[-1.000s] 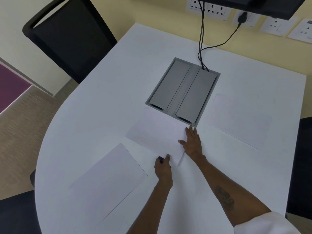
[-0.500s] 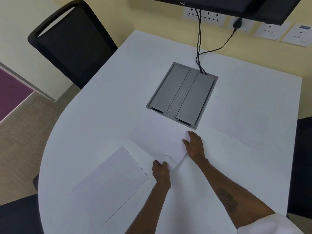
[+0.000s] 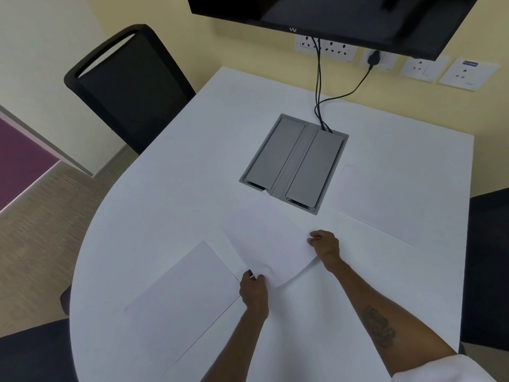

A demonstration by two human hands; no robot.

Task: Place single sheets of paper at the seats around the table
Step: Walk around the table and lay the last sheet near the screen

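Pinching the near edge of the middle sheet [image 3: 268, 238] with both hands: left hand [image 3: 254, 292] closed on its near-left corner at about 7 o'clock of the sheet, right hand [image 3: 325, 245] closed on its right edge at about 4 o'clock. Plain white, unmarked, near edge bowed up off the table [image 3: 170, 172] into a soft curl between the two grips, small crease beside the left thumb; far corner lying flat and just touching the near rim of the grey cable box [image 3: 294, 164] at table centre. Second sheet [image 3: 181, 293], equally blank and flat, at 8 o'clock from the hands, its right corner just beside the left hand. Third sheet [image 3: 377, 202], flat and pale against the white top, at 2 o'clock, beside the box's right side. Black chair [image 3: 129, 86] at the table's 10 o'clock; further dark seats at the left-near and right edges of view. Black cables [image 3: 319, 89] running from the box's far end up to wall sockets [image 3: 325, 48] below a dark screen [image 3: 330, 15] at 12 o'clock. White sleeve [image 3: 454, 370] on the right arm at the lower right.
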